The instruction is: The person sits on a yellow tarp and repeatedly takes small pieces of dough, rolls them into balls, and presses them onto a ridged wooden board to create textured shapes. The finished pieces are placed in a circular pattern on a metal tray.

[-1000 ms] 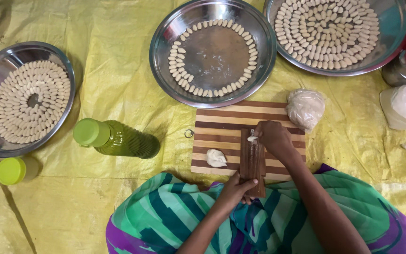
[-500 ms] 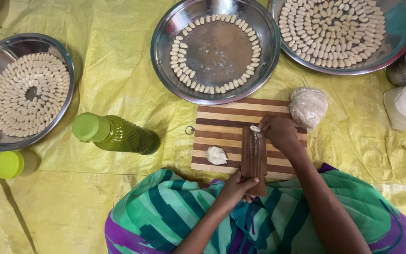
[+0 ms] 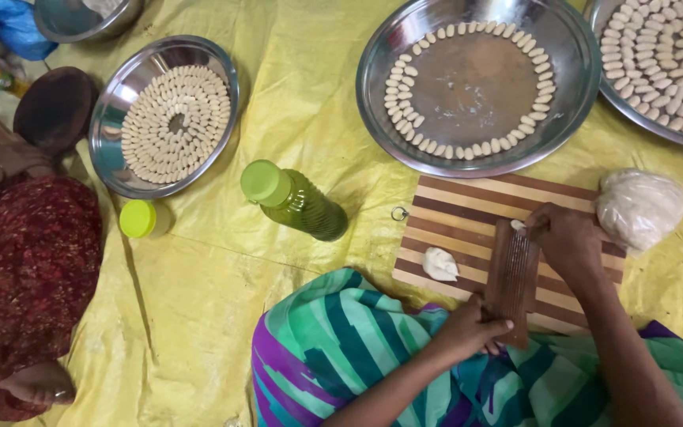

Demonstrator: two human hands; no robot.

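The left hand (image 3: 468, 328) has its fingers closed around the near end of a ridged wooden paddle (image 3: 513, 277) lying on the striped cutting board (image 3: 468, 213). The right hand (image 3: 567, 237) presses a small dough piece (image 3: 518, 225) against the paddle's far end, fingers curled on it. A dough lump (image 3: 439, 263) sits just left; a bagged dough ball (image 3: 640, 207) lies right, beside a steel plate (image 3: 476, 83) ringed with shaped pieces.

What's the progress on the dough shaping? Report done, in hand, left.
Done: the left steel plate is packed with shaped pieces, and so is the right plate, as far as it shows. The middle plate holds only an outer ring. In hand: the left hand steadies the ridged wooden board; the right hand presses a small piece at its top. Left: a dough lump and a small bit.
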